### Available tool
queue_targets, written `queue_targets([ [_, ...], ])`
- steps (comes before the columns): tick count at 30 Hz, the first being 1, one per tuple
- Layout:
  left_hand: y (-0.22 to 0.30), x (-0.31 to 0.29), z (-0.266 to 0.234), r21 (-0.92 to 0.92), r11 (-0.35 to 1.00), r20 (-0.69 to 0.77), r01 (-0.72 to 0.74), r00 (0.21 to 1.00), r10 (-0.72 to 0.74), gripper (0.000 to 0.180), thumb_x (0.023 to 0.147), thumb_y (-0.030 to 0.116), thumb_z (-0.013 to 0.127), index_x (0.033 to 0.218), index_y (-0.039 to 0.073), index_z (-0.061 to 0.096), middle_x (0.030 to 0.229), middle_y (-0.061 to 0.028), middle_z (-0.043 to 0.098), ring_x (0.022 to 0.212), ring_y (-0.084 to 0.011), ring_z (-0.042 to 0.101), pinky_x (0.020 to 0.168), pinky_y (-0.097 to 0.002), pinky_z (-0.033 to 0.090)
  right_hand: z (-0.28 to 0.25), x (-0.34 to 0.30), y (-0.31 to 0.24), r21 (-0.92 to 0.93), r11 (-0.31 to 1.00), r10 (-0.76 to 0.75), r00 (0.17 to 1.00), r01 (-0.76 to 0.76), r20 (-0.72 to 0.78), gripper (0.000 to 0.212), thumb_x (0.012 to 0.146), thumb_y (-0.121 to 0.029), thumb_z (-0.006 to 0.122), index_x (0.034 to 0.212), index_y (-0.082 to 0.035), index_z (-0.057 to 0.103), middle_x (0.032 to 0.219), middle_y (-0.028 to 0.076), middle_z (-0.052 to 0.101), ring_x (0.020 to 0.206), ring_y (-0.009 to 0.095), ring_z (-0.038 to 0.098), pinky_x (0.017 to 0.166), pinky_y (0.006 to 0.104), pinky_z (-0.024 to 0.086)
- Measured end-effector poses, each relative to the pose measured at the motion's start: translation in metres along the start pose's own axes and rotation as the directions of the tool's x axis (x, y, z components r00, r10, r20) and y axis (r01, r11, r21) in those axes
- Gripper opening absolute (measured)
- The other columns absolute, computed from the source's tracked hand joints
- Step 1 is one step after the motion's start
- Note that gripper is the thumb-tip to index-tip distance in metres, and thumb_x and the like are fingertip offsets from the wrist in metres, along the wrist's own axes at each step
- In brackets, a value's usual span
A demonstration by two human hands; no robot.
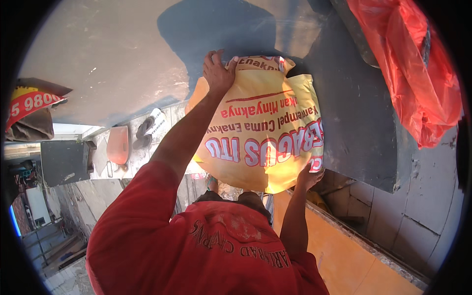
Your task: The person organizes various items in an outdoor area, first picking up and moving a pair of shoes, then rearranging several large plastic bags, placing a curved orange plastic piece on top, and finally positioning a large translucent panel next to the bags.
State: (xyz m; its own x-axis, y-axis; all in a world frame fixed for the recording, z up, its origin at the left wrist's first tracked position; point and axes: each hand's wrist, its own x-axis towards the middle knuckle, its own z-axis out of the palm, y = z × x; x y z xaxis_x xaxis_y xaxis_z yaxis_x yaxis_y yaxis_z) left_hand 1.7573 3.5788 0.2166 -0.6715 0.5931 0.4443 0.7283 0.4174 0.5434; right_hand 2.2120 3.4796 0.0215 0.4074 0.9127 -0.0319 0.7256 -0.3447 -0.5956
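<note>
A large, bulging yellow printed sheet [260, 118], like banner plastic, lies at the near edge of a grey tabletop [113, 54], its lower part over the edge toward me. It has red and white lettering, and its far edge is folded and crumpled. What it wraps, if anything, is hidden. My left hand [219, 72] grips its far left edge, thumb on the sheet and fingers bent beyond it. Around the near right edge, the fingers of my right hand [309, 178] are closed, partly hidden by the sheet.
A red plastic bag [408, 69] hangs at the upper right. Left of the table is a red and yellow printed sheet [34, 101] above dark cloth. Dark sandals [143, 132] lie on the floor by a reddish-orange flat object [117, 145]. An orange panel [324, 236] stands at lower right.
</note>
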Motion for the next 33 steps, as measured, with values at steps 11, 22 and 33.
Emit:
queue_targets([
  [11,-0.061,-0.085,-0.044,0.061,0.994,0.469,-0.087,0.882,0.048,0.082,0.077,0.069,0.069,0.142,0.023,0.050,0.141,-0.0116,0.052,0.135,-0.0311,0.046,0.111,-0.0530,0.029,0.067,-0.039,-0.240,0.317,0.582,-0.804,0.474,0.749,0.358,0.094,0.083,-0.047,0.077,0.154,-0.011,0.029,0.154,0.031,0.026,0.142,0.049,0.029,0.113,0.0562,0.035],
  [22,-0.237,-0.093,-0.189,-0.031,0.980,0.941,-0.196,0.325,0.095,0.043,0.081,0.051,0.074,0.088,0.010,0.064,0.083,-0.0082,0.067,0.095,-0.0254,0.067,0.109,-0.0483,0.034,0.051,0.038,-0.291,0.081,0.575,-0.735,0.470,0.814,0.489,0.065,0.078,-0.027,0.083,0.129,-0.016,0.045,0.141,0.009,0.046,0.126,0.034,0.053,0.092,0.0501,0.052],
  [33,-0.021,-0.047,-0.253,-0.461,0.778,0.737,0.427,0.673,0.067,0.028,0.100,0.026,0.064,0.092,0.000,0.067,0.076,0.0018,0.060,0.073,-0.0044,0.052,0.064,-0.0252,0.043,-0.021,0.164,-0.354,0.064,0.528,-0.849,0.528,0.847,0.025,0.026,0.088,-0.032,0.073,0.094,-0.007,0.071,0.106,0.015,0.061,0.093,0.034,0.064,0.081,0.0453,0.053],
])
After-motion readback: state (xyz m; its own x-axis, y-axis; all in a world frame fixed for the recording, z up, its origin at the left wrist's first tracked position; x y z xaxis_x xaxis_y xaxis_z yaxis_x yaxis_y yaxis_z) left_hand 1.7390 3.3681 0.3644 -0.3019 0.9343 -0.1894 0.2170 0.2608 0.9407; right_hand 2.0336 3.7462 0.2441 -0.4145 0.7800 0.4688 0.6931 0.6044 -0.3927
